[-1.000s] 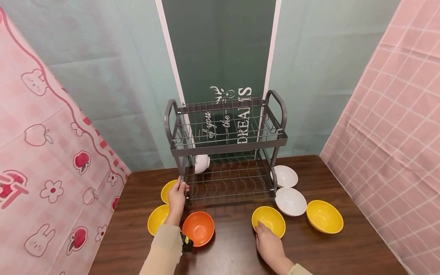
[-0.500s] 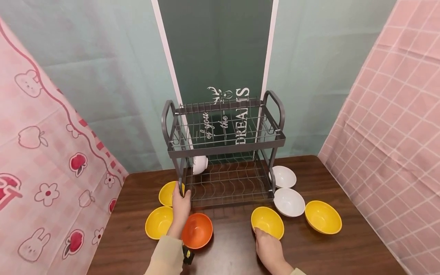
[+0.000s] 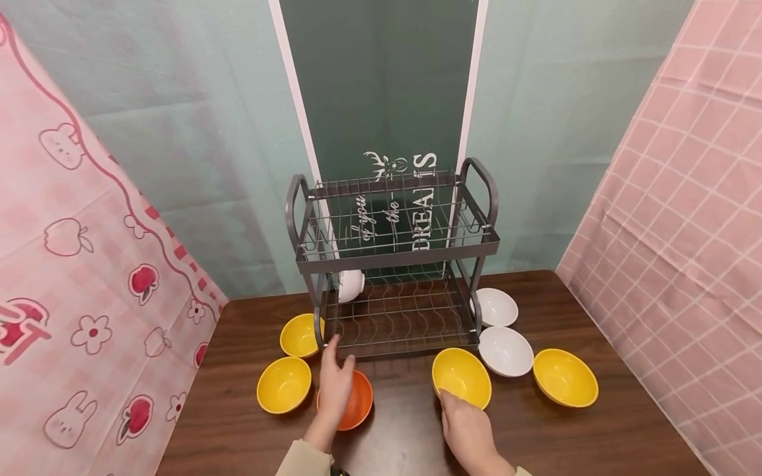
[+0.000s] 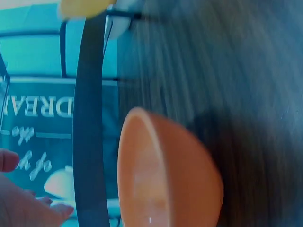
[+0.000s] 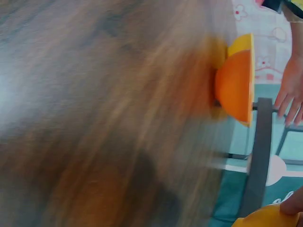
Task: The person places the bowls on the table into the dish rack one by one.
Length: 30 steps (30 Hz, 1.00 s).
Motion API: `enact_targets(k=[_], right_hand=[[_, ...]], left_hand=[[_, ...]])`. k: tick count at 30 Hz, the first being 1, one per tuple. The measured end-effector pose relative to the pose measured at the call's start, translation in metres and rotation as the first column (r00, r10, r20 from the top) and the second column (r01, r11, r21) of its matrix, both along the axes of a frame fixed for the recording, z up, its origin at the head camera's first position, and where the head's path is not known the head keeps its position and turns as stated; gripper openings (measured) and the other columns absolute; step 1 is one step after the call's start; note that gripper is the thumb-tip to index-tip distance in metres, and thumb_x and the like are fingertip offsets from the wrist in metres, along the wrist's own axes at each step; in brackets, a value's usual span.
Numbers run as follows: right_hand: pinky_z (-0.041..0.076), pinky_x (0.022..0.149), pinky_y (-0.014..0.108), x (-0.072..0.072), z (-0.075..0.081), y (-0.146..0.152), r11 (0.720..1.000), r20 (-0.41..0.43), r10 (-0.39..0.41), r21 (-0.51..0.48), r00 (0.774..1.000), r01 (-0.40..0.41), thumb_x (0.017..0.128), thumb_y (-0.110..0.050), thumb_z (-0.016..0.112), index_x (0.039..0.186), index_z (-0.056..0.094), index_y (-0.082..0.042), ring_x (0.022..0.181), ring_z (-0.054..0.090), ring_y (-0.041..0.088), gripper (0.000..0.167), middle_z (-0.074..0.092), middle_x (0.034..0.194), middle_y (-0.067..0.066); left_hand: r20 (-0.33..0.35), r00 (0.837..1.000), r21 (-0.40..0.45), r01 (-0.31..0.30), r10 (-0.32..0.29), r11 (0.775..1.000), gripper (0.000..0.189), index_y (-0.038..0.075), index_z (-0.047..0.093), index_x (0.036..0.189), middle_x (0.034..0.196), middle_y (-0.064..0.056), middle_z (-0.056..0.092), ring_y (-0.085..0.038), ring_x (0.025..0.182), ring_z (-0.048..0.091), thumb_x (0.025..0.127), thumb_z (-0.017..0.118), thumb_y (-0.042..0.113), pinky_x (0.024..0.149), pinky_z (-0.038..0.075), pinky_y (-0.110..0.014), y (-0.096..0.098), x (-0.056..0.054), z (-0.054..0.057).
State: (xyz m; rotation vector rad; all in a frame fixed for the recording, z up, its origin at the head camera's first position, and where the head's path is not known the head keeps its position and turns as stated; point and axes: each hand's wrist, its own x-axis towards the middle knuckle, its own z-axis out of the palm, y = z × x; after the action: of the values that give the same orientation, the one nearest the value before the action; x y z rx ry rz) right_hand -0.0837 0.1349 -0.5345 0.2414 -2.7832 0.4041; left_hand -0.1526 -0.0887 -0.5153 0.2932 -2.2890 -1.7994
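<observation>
My right hand [image 3: 470,433] pinches the near-left rim of a yellow bowl [image 3: 461,377], which tilts up a little off the table. In the right wrist view a fingertip [image 5: 292,204] lies on that bowl. Above an orange bowl [image 3: 360,400] hovers my left hand [image 3: 336,387], its fingers spread and holding nothing. The left wrist view has this orange bowl [image 4: 189,175] close by, with part of the hand [image 4: 28,205] at the left edge. Behind both hands stands a dark two-tier dish rack [image 3: 395,254]. One white bowl [image 3: 351,285] stands on edge at the left of its lower tier.
Two yellow bowls [image 3: 284,385] sit left of the orange one, the farther beside the rack's left post. Right of the rack are two white bowls [image 3: 506,352] and another yellow bowl [image 3: 565,378]. Fabric curtains [image 3: 673,198] enclose the wooden table [image 3: 405,430].
My left hand has left the rack's front left post and moved right and nearer, over the orange bowl. My right hand has taken hold of the yellow bowl's rim and tipped it up.
</observation>
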Motion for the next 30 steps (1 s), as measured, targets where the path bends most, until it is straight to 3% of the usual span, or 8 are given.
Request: enact_targets(k=[3,6,9,11,13,16,24,30], right_hand=[[0.048,0.046,0.027,-0.001,0.006,-0.003,1.0,-0.085,0.023,-0.001,0.996,-0.023,0.075,-0.01,0.072,0.089,0.068,-0.009,0.053,0.059,0.012,0.014,0.069,0.071,0.002],[0.046,0.044,0.025,-0.003,0.011,-0.007,0.998,-0.196,0.059,0.009,0.979,-0.058,0.072,-0.008,0.073,0.086,0.068,-0.01,0.051,0.058,0.012,0.016,0.069,0.068,0.001],[0.044,0.042,0.025,-0.003,0.013,-0.013,0.996,-0.28,0.092,0.019,0.956,-0.09,0.068,-0.007,0.075,0.084,0.068,-0.011,0.05,0.057,0.012,0.018,0.068,0.066,0.0],[0.043,0.041,0.025,-0.002,0.014,-0.017,0.994,-0.327,0.112,0.019,0.938,-0.111,0.065,-0.006,0.076,0.083,0.068,-0.011,0.049,0.056,0.013,0.021,0.067,0.065,-0.001],[0.042,0.041,0.024,-0.001,0.014,-0.02,0.991,-0.357,0.129,0.018,0.925,-0.131,0.063,-0.005,0.076,0.082,0.067,-0.011,0.048,0.056,0.012,0.022,0.066,0.064,-0.001],[0.042,0.042,0.024,-0.003,0.013,-0.021,0.989,-0.384,0.145,0.019,0.912,-0.149,0.062,-0.005,0.075,0.082,0.067,-0.011,0.048,0.055,0.012,0.022,0.065,0.063,-0.002],[0.046,0.045,0.025,-0.006,0.011,-0.025,0.981,-0.332,0.192,0.042,0.923,-0.189,0.069,-0.007,0.071,0.083,0.066,-0.011,0.052,0.057,0.011,0.015,0.066,0.066,-0.003],[0.047,0.047,0.024,-0.004,0.009,-0.028,0.976,-0.339,0.216,0.071,0.916,-0.204,0.066,-0.007,0.074,0.085,0.066,-0.011,0.053,0.058,0.01,0.02,0.067,0.069,-0.002]], left_hand=[[0.011,0.996,0.045,0.093,-0.094,0.995,0.041,-0.002,0.049,0.129,0.13,-0.023,0.051,-0.035,0.119,0.049,0.089,0.054,0.003,0.098,0.044,-0.044,0.016,0.009,0.0],[0.015,0.98,0.092,0.197,-0.199,0.976,0.031,-0.002,0.057,0.121,0.12,-0.023,0.059,-0.034,0.108,0.057,0.092,0.053,0.009,0.089,0.051,-0.033,0.03,0.017,0.003],[0.03,0.956,0.157,0.284,-0.292,0.946,0.033,-0.006,0.057,0.119,0.12,-0.025,0.059,-0.038,0.107,0.059,0.096,0.048,0.014,0.086,0.053,-0.034,0.041,0.027,0.016],[0.039,0.945,0.212,0.309,-0.324,0.927,0.038,-0.007,0.056,0.122,0.123,-0.026,0.057,-0.039,0.108,0.058,0.097,0.045,0.02,0.085,0.054,-0.039,0.046,0.031,0.016],[0.062,0.94,0.265,0.31,-0.336,0.913,0.042,-0.009,0.052,0.124,0.126,-0.028,0.054,-0.041,0.109,0.057,0.098,0.043,0.022,0.085,0.053,-0.045,0.052,0.034,0.015],[0.094,0.942,0.317,0.278,-0.322,0.907,0.047,-0.008,0.051,0.126,0.122,-0.028,0.057,-0.036,0.105,0.061,0.096,0.047,0.028,0.082,0.055,-0.042,0.058,0.031,0.003],[0.166,0.944,0.423,0.194,-0.286,0.885,0.045,-0.008,0.053,0.123,0.113,-0.023,0.062,-0.022,0.089,0.067,0.091,0.058,0.023,0.076,0.057,-0.039,0.065,0.029,0.002],[0.181,0.954,0.421,0.145,-0.24,0.895,0.039,-0.008,0.058,0.115,0.106,-0.022,0.065,-0.022,0.084,0.068,0.089,0.061,0.019,0.072,0.057,-0.041,0.068,0.033,0.0]])
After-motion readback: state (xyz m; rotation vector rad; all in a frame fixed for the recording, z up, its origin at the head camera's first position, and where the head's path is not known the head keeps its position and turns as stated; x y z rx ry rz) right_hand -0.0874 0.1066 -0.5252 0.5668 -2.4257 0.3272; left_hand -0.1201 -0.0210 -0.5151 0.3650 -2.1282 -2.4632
